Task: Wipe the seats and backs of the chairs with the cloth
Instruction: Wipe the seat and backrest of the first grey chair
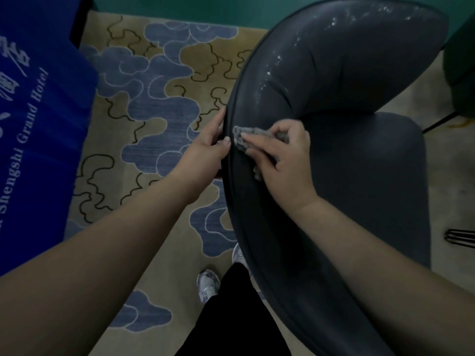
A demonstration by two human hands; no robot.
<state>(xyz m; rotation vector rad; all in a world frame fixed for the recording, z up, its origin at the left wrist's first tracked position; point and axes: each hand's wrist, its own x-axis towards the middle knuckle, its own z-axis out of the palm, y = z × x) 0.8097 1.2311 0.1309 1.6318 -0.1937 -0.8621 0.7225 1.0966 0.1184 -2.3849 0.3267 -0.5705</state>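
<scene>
Cloth (241, 138) sits bunched at mid-frame under the right hand (280, 160), whose fingers (257, 141) pin it flat against the chair (334, 80) back's rim. The left hand (208, 147) curls over that rim, steadying it. Best to sweep toward the white flecks at upper right. Patterned carpet (159, 119) lies left.

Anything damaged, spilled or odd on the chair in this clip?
Yes: whitish flecks and smears run along the upper inner face of the dark grey padded chair back, away from the grey cloth; whether residue or glare is unclear.
</scene>
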